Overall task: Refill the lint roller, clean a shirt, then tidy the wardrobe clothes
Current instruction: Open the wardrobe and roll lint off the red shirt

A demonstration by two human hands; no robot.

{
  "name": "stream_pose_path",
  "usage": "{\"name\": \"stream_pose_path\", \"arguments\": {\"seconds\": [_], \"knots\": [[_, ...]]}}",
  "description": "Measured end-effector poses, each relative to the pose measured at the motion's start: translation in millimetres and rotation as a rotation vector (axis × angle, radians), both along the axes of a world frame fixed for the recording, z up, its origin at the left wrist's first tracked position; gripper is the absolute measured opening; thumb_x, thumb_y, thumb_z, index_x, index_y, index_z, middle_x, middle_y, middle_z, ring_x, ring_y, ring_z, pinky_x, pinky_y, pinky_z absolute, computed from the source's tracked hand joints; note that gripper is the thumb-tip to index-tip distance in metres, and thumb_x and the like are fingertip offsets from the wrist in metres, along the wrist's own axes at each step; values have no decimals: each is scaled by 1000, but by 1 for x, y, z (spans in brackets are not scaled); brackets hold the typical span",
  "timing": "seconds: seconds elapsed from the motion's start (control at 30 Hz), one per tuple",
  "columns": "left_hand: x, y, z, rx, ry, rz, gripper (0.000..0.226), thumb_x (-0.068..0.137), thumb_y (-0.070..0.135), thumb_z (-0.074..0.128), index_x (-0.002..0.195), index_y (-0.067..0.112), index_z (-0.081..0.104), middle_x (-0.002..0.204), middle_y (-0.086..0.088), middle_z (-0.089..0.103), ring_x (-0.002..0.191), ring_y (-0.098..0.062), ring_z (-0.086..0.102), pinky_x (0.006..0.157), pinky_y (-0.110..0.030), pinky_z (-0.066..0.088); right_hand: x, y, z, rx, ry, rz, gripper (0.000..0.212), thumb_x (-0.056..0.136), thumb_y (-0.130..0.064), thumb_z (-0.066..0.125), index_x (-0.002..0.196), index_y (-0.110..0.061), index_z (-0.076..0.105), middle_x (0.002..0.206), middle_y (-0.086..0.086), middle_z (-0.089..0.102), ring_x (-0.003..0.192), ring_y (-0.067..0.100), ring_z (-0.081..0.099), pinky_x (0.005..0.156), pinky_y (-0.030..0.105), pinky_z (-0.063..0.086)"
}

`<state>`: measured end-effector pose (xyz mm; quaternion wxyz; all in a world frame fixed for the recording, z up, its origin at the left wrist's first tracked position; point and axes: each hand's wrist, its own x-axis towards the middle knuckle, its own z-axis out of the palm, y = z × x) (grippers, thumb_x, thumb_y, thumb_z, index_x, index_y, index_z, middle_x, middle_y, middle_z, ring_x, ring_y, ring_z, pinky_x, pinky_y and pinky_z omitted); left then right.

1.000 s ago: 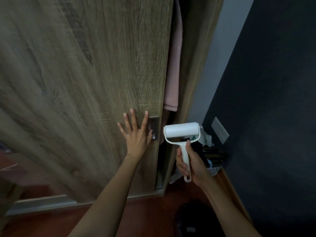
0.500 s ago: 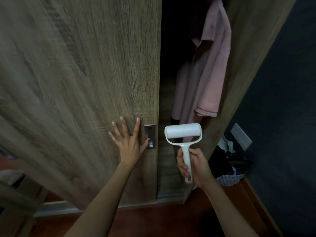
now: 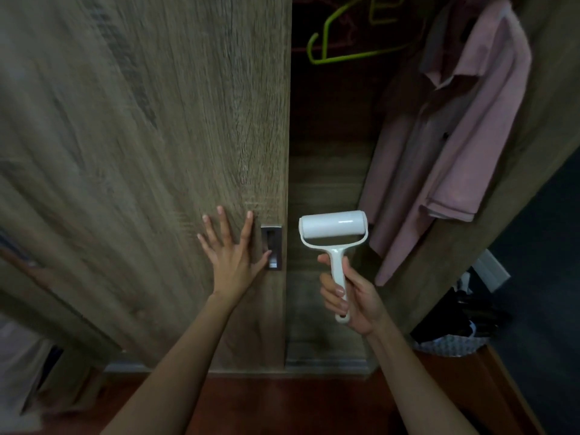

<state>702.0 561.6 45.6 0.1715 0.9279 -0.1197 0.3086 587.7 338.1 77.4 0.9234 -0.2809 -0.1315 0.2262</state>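
Observation:
My left hand (image 3: 232,255) presses flat, fingers spread, on the wooden sliding wardrobe door (image 3: 157,152), its thumb at the recessed metal handle (image 3: 271,246). My right hand (image 3: 351,296) grips the handle of a white lint roller (image 3: 333,229), held upright in front of the open gap. Inside the wardrobe a pink polo shirt (image 3: 464,146) hangs at the right. Empty green hangers (image 3: 345,42) hang in the dark upper part of the opening.
A patterned basket (image 3: 452,342) with dark items stands on the red-brown floor at the right, beside a dark wall with a white socket plate (image 3: 491,274). The wardrobe's right side panel (image 3: 518,171) frames the opening.
The door has slid left under my left hand, and the gap is much wider. The pink shirt and green hangers have come into sight. The lint roller stays upright in my right hand.

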Motion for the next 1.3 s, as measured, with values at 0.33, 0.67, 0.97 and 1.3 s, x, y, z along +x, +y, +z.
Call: {"name": "stream_pose_path", "arguments": {"seconds": [0.33,0.67,0.97,1.3], "knots": [[11,74,5,41,40,48,99,75,72,48,153,35,-2,157,-11,-28,142,-51,-6,103,-75,20,28,45,19,-1,-10,129,29,98,-35,48,88,-8,53,57,2,29,41,12,27,36,20,30],[16,126,10,51,93,104,100,76,70,49,153,32,-3,157,-25,-8,143,-50,-9,104,-72,24,40,72,31,-247,-8,-10,36,80,-34,74,67,-14,47,44,-5,34,28,3,29,28,14,21],[19,159,11,39,69,130,103,76,68,50,153,31,-8,157,-22,-16,143,-49,-13,110,-67,18,47,83,35,-340,-6,-75,43,72,-35,80,61,-15,43,40,-5,29,26,4,25,27,12,22],[9,160,20,-14,109,134,98,81,63,55,153,31,-3,158,-24,-11,144,-49,-9,114,-62,14,60,95,45,-446,-49,-76,49,68,-37,81,58,-18,37,38,-5,27,25,4,24,27,12,21]]}}
